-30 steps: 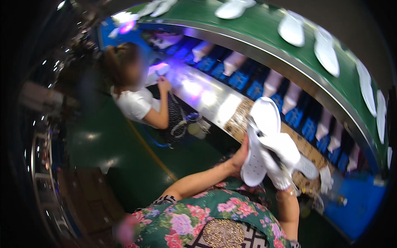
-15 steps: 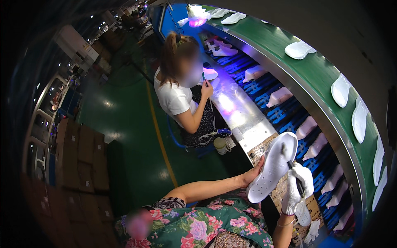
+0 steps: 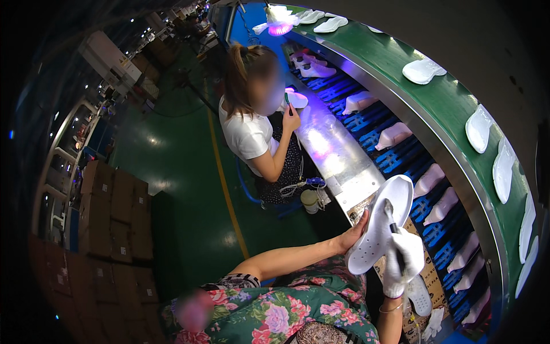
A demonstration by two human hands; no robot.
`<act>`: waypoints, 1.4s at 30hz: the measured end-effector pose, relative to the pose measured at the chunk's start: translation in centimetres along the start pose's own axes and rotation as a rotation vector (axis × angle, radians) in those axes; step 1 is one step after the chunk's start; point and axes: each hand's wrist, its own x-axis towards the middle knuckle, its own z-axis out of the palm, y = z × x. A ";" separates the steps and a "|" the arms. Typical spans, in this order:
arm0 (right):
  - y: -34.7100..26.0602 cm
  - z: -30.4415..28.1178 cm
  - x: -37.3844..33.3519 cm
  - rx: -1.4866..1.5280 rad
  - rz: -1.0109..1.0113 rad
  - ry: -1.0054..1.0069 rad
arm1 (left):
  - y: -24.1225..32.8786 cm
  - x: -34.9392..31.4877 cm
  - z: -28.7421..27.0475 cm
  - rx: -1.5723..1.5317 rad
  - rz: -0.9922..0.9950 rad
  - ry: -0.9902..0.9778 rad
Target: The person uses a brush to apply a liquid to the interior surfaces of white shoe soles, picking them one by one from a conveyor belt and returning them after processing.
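My bare left hand [image 3: 353,234] grips the left edge of a white shoe sole [image 3: 371,239], which is tilted with its inner face up and small holes at its lower end. In a white knit glove, my right hand [image 3: 404,258] is closed round the dark handle of a brush [image 3: 392,217]. The brush's tip rests against the sole's inner face, in its upper half. Below my right hand, a second white perforated sole [image 3: 420,296] lies on the printed cardboard [image 3: 436,281] of the bench.
Beyond the metal bench [image 3: 338,157] runs a rack of blue slats carrying pale shoe uppers [image 3: 393,136]. A green conveyor belt [image 3: 444,97] with white soles curves behind it. A co-worker [image 3: 252,120] sits ahead under a lamp [image 3: 279,23]. Cardboard boxes [image 3: 112,218] are stacked at left.
The brush has moved slightly down and left on the sole, and my right hand has turned so its back shows. The sole has shifted a little to the right.
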 end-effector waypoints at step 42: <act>0.9 0.3 -2.8 0.185 0.135 -0.098 | 3.0 4.6 -2.3 -0.362 -0.065 -0.254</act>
